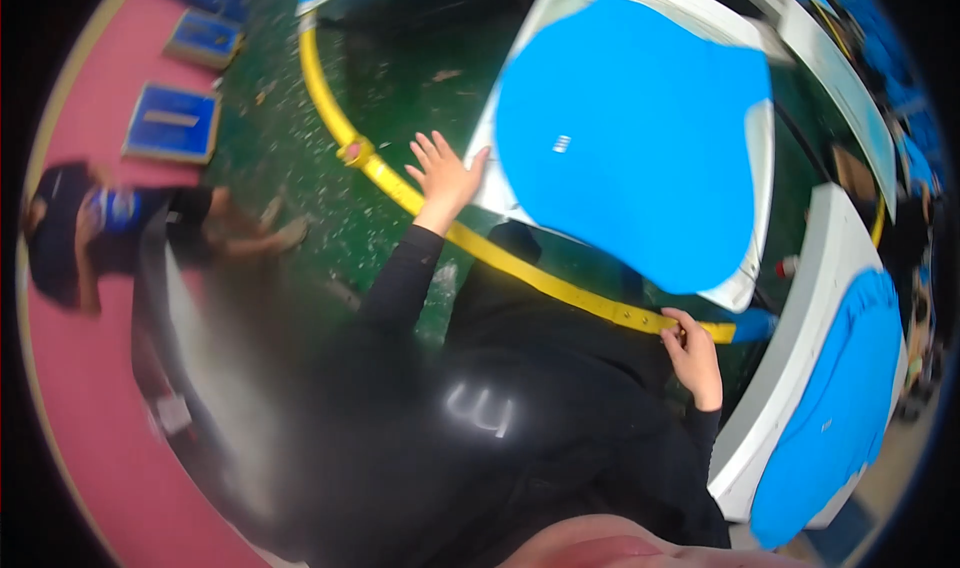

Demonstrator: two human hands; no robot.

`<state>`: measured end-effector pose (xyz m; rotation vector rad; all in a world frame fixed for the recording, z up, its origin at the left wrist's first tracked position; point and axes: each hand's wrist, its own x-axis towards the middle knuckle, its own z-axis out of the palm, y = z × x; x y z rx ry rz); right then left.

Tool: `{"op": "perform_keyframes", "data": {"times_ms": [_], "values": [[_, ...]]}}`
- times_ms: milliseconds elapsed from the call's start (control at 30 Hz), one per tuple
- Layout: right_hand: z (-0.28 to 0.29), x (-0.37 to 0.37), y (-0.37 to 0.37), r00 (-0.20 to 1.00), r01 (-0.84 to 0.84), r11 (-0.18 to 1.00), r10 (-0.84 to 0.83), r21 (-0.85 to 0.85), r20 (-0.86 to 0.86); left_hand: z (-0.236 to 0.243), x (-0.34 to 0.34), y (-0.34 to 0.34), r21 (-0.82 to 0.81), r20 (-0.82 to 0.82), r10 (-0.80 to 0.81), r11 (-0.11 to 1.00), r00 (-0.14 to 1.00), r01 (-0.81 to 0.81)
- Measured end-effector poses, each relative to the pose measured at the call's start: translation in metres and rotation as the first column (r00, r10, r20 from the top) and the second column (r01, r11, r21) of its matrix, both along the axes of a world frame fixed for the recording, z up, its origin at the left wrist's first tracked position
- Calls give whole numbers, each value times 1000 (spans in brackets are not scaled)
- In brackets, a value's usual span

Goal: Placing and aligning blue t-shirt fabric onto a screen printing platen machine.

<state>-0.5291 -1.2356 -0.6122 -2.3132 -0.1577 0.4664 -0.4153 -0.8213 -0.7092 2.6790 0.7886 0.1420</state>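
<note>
My left hand [444, 176] is open with fingers spread, at the left edge of a white board [485, 188] that carries a flat blue fabric piece [640, 138] with a small label. A curved yellow rail [525, 278] runs under that arm and round the board's near side. My right hand [692, 353] has its fingers curled on this rail near its right end, where a blue section [752, 326] adjoins it. A yellow collar [355, 151] sits on the rail's left stretch.
A second white board [750, 428] holds blue fabric [820, 418] at right. A person [60, 238] in dark clothing is on the pink walkway [75, 388] at left. Blue-topped boxes [170, 108] stand beside the green floor [260, 138]. More boards [830, 88] are at upper right.
</note>
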Motion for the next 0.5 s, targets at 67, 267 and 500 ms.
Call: {"op": "perform_keyframes", "data": {"times_ms": [67, 267, 500], "values": [[6, 0, 9, 998, -57, 997, 57, -54, 1, -3, -27, 9, -17, 105, -168, 985, 980, 170], [-4, -2, 24, 980, -155, 986, 145, 64, 139, 30, -104, -58, -12, 460, -489, 831, 741, 556], [8, -32, -138, 798, 377, 916, -244, -140, 552, 48, -145, -117, -163, 497, -716, 477, 490, 863]]}}
